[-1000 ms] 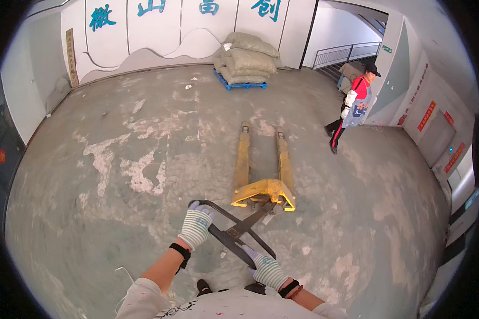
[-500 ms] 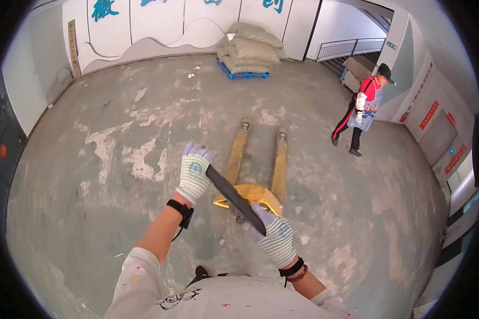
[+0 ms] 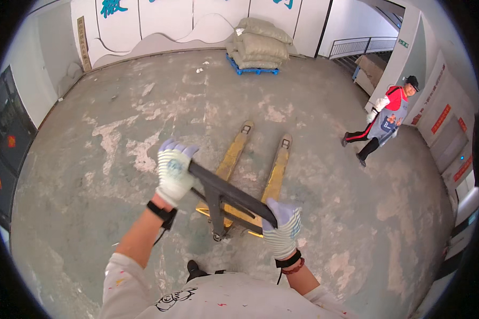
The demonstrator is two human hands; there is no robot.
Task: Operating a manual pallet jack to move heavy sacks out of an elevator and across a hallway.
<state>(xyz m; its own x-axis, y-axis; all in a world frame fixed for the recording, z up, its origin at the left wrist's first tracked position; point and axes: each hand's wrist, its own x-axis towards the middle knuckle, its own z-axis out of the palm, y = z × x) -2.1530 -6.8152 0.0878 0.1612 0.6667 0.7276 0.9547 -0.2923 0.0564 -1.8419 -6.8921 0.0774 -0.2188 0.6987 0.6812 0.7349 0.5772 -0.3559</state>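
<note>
A yellow pallet jack (image 3: pixel 226 165) stands on the floor before me, its two forks pointing away. Its dark handle (image 3: pixel 234 194) slants across in front of me, lower at the right, with a stem running down toward the wheel. My left hand (image 3: pixel 174 171), in a striped glove with pale purple fingertips, is closed over the handle's left end; its fingertips are partly hidden. At the right end, my gloved right hand (image 3: pixel 283 227) wraps round the handle. The handle covers part of the jack's yellow base.
Stuffed sacks (image 3: pixel 261 45) lie stacked on a blue pallet (image 3: pixel 253 69) by the far wall. To the right, a person (image 3: pixel 391 119) in a red top and grey apron is mid-stride. A stair railing (image 3: pixel 362 47) is behind. A dark door (image 3: pixel 8 143) stands at the left; the floor (image 3: pixel 117 212) is worn.
The handle has swung to a flatter slant, and its stem now shows. My left hand moved left and the jack's base shifted left. The person at the right stepped nearer and turned.
</note>
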